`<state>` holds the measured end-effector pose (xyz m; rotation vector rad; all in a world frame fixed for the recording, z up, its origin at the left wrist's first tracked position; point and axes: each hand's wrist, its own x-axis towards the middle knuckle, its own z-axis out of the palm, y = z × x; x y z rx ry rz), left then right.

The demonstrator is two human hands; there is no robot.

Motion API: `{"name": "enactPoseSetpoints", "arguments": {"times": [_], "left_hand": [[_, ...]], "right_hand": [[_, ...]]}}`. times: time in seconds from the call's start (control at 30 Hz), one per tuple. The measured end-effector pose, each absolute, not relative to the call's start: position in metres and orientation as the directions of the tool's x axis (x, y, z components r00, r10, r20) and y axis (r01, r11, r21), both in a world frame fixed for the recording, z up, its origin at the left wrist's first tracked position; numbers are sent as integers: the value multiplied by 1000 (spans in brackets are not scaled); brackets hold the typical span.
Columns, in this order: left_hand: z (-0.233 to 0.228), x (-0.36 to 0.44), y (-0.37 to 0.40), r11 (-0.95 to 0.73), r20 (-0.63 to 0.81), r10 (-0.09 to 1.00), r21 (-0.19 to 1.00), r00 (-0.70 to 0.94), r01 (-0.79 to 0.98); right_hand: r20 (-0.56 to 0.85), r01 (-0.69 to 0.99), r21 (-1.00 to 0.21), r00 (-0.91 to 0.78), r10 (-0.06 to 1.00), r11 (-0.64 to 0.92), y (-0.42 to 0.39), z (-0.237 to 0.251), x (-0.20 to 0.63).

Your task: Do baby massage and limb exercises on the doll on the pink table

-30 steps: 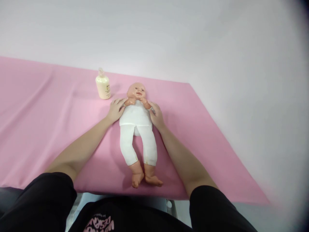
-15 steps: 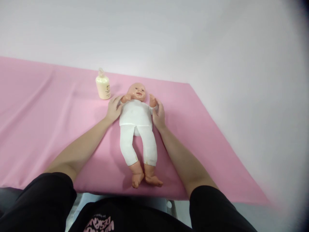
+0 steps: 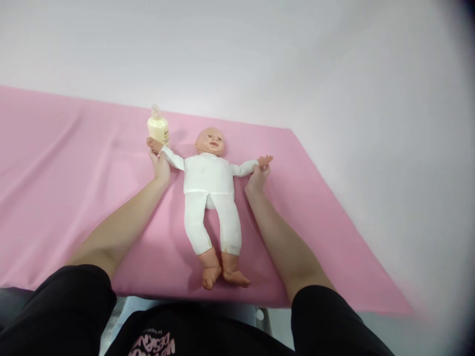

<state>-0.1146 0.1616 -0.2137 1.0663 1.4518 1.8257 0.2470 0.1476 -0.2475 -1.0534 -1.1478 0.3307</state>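
A baby doll (image 3: 209, 173) with a white cloth body lies on its back, head away from me and bare feet toward me. Both its arms are stretched out sideways. My left hand (image 3: 162, 165) is closed around the doll's wrist on the left side, just in front of the lotion bottle. My right hand (image 3: 257, 179) grips the other doll arm near its wrist, with the small plastic hand sticking out beyond my fingers. Part of my fingers is hidden under the doll's arms.
A pale yellow pump bottle (image 3: 159, 129) stands at the left, its lower part covered by the doll's hand. A pink cloth (image 3: 92, 198) with some creases covers the table. The table's right edge slants down toward me, beside a white surface (image 3: 371, 123).
My hands have moved apart, drawing the doll's arms from bent beside its head to spread wide. The doll's body, its legs and the bottle stay in place.
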Motion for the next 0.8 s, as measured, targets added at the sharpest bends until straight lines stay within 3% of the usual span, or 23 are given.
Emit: {"name": "enactPoseSetpoints", "arguments": {"times": [0.1,0.33,0.5,0.6,0.8], "left_hand": [[-210,-111,154,-339,375,824,927,-425,159],[-197,-98,131,-593,664,747,664,3,455],[-191,-89,123,-641,615,730,467,297,610],[-190,-85,121,-636,592,734,430,333,641],[-190,-88,120,-601,611,755,496,241,626]], "right_hand": [[571,290,-821,450,687,492,135,-228,235],[683,393,-711,192,705,583,102,-196,203],[679,497,-614,-63,731,613,100,-198,199],[682,526,-559,-148,716,641,100,-196,197],[683,505,-612,-50,729,608,102,-200,198]]}}
